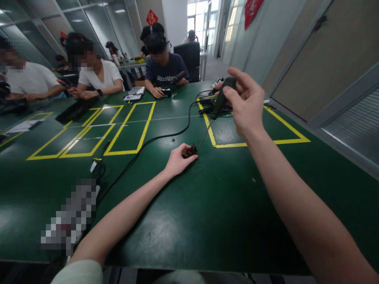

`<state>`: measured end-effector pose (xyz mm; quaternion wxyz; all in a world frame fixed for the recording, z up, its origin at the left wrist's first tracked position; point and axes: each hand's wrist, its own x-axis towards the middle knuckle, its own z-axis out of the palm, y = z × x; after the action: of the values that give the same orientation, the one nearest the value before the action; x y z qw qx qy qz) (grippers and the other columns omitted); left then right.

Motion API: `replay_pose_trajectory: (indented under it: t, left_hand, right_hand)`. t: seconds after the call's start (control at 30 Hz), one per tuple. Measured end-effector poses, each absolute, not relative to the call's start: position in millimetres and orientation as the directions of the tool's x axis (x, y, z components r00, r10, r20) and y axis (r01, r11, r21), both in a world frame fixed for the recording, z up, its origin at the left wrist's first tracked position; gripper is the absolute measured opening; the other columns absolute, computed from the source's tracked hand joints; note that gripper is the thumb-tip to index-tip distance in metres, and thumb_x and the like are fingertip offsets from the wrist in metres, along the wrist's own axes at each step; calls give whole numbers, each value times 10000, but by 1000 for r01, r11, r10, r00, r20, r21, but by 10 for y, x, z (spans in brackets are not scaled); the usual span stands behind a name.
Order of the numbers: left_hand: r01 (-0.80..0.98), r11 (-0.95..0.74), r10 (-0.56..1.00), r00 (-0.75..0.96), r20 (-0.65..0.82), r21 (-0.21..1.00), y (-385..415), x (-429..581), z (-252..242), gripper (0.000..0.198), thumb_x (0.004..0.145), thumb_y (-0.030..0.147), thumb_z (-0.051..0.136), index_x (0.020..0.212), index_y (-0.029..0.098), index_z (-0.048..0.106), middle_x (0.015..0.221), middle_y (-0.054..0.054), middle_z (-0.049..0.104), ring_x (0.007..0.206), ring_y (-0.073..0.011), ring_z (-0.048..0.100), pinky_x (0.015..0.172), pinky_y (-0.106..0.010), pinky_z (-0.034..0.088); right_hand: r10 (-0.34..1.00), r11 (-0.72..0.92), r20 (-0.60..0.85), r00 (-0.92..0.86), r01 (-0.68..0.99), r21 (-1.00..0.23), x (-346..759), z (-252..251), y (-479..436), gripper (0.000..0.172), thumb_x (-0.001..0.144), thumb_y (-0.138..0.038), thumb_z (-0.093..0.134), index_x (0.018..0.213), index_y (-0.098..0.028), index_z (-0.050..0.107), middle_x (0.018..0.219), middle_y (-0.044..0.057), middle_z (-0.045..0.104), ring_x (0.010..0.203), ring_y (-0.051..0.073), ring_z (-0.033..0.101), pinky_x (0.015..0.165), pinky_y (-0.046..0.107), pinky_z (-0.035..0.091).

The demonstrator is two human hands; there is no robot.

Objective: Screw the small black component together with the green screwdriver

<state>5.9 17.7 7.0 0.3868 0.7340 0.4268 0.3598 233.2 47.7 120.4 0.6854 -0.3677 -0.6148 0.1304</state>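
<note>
My left hand (pixel 179 158) rests on the green table, its fingers closed around a small black part (pixel 193 149) with a short upright stub. Its exact kind is too small to make out. Raised to the right, my right hand (pixel 245 102) grips the dark green handle of a screwdriver (pixel 219 103). The thin metal shaft slants down to the left, and its tip is at or very near the right side of the black part. Whether the tip touches it I cannot tell.
Yellow tape outlines (pixel 145 134) mark the green table (pixel 166 221). A black cable (pixel 154 138) curves across it, left of my left hand. Dark items (pixel 207 104) lie behind my right hand. A blurred-out object (pixel 74 213) lies front left. Several people sit across the table.
</note>
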Motion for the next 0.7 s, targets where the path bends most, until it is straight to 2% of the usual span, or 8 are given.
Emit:
replay_pose_trajectory:
  t: [0.1,0.2,0.3,0.4,0.47,0.53,0.7]
  left_hand:
    - [349,-334,908,370,199,876,182,64,58,223,789,288,805,930,182,668,920,-33,759,827,-181,696,813,-335,572]
    - [350,-338,906,373,201,874,187,66,49,224,793,294,805,932,182,670,924,-34,760,828,-180,698,813,-334,573]
    - [357,-346,905,372,208,868,192,64,42,228,792,307,806,931,183,674,921,-35,759,831,-183,699,812,-336,572]
    - [354,-352,903,373,214,866,193,61,35,225,794,313,801,930,186,676,922,-35,759,835,-184,699,816,-338,570]
    - [348,-351,902,376,213,869,193,58,32,221,794,314,797,930,187,677,920,-36,758,838,-184,698,815,-338,569]
    - [346,-347,902,378,209,872,193,58,31,220,789,312,797,924,187,677,918,-39,757,841,-186,695,811,-337,566]
    - [348,-336,906,372,200,875,189,65,49,223,780,314,796,918,187,675,928,-42,756,851,-187,693,813,-338,564]
  right_hand:
    - [656,696,730,192,219,-684,2302,1236,435,412,901,-594,652,1231,-348,624,1105,23,783,944,213,754,876,416,661]
    - [586,715,767,261,278,-641,2266,1275,397,319,865,-505,736,1137,-340,709,1086,11,767,908,193,734,882,401,648]
    - [534,706,782,321,340,-621,2257,1294,402,317,819,-392,803,1127,-344,742,1090,1,766,946,193,724,919,400,635]
    - [567,721,768,298,271,-638,2268,1295,410,341,825,-351,793,1157,-345,715,1040,-9,784,967,211,746,962,437,633]
    - [613,720,752,244,218,-658,2276,1298,392,277,873,-366,738,1147,-355,700,1034,-8,787,943,214,757,948,449,641]
    - [624,714,751,216,234,-660,2282,1305,364,211,900,-374,701,1110,-353,708,1046,-5,784,944,210,754,924,440,648]
    - [579,699,781,235,350,-623,2302,1339,347,301,806,-323,797,1097,-378,745,1054,-26,770,929,198,745,907,388,649]
